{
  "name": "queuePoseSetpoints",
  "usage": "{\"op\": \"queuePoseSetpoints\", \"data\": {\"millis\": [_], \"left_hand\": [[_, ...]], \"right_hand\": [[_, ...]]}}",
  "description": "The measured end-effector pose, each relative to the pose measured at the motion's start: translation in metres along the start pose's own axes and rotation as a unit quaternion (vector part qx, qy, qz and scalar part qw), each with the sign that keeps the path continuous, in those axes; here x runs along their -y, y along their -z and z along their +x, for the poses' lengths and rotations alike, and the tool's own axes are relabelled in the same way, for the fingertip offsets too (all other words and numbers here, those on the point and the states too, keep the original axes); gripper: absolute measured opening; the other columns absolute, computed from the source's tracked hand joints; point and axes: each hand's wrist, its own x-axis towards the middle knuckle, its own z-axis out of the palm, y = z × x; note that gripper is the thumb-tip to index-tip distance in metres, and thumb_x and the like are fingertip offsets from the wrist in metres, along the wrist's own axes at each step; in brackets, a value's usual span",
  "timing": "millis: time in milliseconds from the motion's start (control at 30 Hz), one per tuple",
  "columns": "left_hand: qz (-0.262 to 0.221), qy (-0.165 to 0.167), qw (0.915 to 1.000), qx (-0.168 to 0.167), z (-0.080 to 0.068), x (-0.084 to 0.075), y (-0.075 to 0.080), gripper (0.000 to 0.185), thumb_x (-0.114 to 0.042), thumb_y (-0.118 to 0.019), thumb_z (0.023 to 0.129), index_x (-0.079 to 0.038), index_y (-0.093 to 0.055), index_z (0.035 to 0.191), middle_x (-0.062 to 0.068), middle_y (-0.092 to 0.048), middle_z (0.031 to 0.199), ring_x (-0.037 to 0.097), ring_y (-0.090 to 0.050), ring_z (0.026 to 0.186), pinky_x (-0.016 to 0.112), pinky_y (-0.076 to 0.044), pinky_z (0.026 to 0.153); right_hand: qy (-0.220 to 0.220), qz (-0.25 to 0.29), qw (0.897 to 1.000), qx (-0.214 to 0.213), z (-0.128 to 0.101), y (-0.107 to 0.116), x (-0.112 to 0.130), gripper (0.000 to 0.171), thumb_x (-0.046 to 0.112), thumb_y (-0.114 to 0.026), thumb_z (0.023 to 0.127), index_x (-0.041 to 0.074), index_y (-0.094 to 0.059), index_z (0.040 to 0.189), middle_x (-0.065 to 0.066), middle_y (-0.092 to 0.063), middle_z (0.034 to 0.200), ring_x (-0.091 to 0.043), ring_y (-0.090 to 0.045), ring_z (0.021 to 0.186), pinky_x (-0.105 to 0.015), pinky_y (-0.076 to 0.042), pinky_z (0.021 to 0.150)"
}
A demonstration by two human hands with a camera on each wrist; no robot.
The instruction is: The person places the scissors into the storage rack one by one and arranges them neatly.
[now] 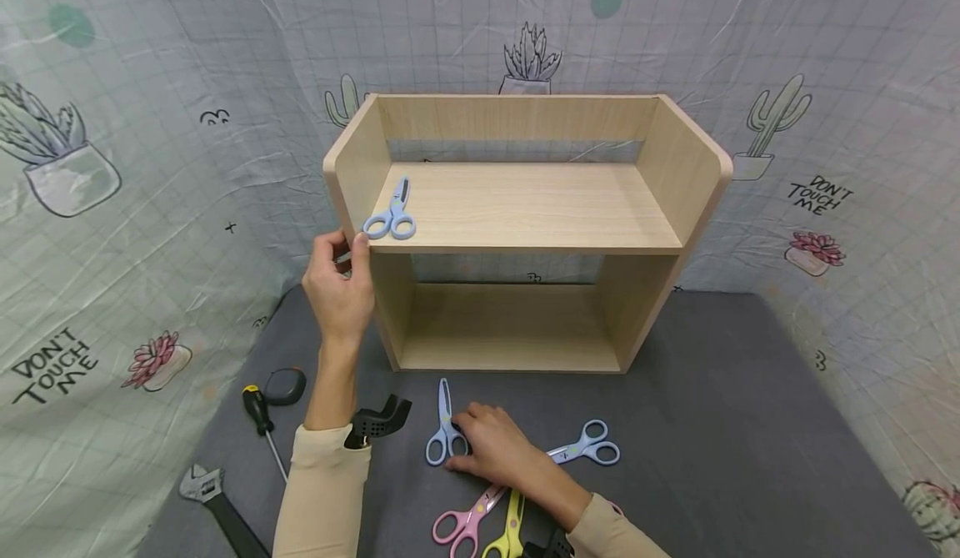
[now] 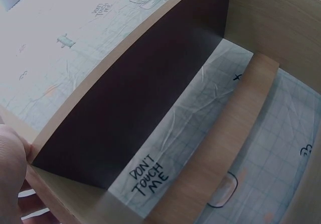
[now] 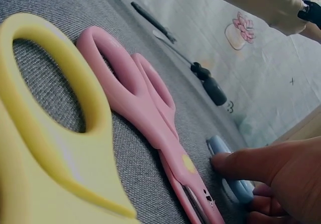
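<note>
Blue scissors [image 1: 444, 433] on the grey woven surface [image 1: 712, 424], handles under the right hand [image 1: 491, 449]; blade sticks out past the fingertips toward the shelf. Right wrist view shows only a sliver of blue handle [image 3: 228, 176] with a fingertip [image 3: 225, 161] pressing it. Fingers bent over the handle, but can't tell if they actually grip it. Palm hides most of the handles.

Left hand [image 1: 339, 287] raised, thumb and fingers curled at the front left edge of the wooden shelf unit [image 1: 525, 208], touching the side panel. Left wrist view is mostly dark panel. Grip unclear: something small and pale by the fingers, can't make it out.

Second blue pair [image 1: 393, 212] on the upper shelf, just above the left hand. Third blue pair [image 1: 588, 445] partly hidden behind the right wrist. Pink scissors [image 1: 465, 520] and yellow scissors [image 1: 510, 529] below the right hand, smooth plastic loops, cut off at the frame edge. Screwdriver [image 1: 262, 420] and wrench [image 1: 213, 500] left of the left forearm.
</note>
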Motion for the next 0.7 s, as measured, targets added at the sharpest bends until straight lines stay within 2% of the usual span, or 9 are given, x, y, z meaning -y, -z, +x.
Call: {"op": "queuePoseSetpoints", "data": {"millis": [167,400,700], "left_hand": [[-0.001,0.005,1.0000,0.002,-0.0001,0.0002,-0.0003,0.028,-0.021,-0.066,0.097,0.005,-0.065,0.108,0.021,-0.072,0.103,0.021,-0.068,0.091,0.018,-0.051,0.075],[-0.001,0.004,1.0000,0.003,-0.0002,-0.0003,-0.0002,0.029,-0.021,-0.066,0.097,0.005,-0.065,0.109,0.021,-0.071,0.103,0.022,-0.068,0.091,0.016,-0.050,0.074],[0.004,0.004,1.0000,0.005,0.0000,0.0004,-0.0003,0.029,-0.021,-0.066,0.097,0.005,-0.065,0.109,0.021,-0.071,0.104,0.024,-0.068,0.093,0.019,-0.050,0.075]], "right_hand": [[-0.016,0.048,0.999,0.002,-0.0001,0.0002,-0.0019,0.051,0.037,-0.083,0.079,0.005,-0.070,0.117,-0.002,-0.062,0.098,-0.009,-0.058,0.076,-0.025,-0.052,0.069],[-0.037,0.119,0.992,0.003,0.0009,0.0012,-0.0044,0.047,0.019,-0.080,0.082,0.001,-0.067,0.123,-0.005,-0.057,0.102,-0.007,-0.054,0.081,-0.020,-0.051,0.072],[-0.040,0.142,0.989,-0.003,0.0031,-0.0014,-0.0102,0.044,0.018,-0.080,0.082,0.001,-0.068,0.121,-0.007,-0.063,0.104,-0.008,-0.056,0.083,-0.018,-0.049,0.072]]}}
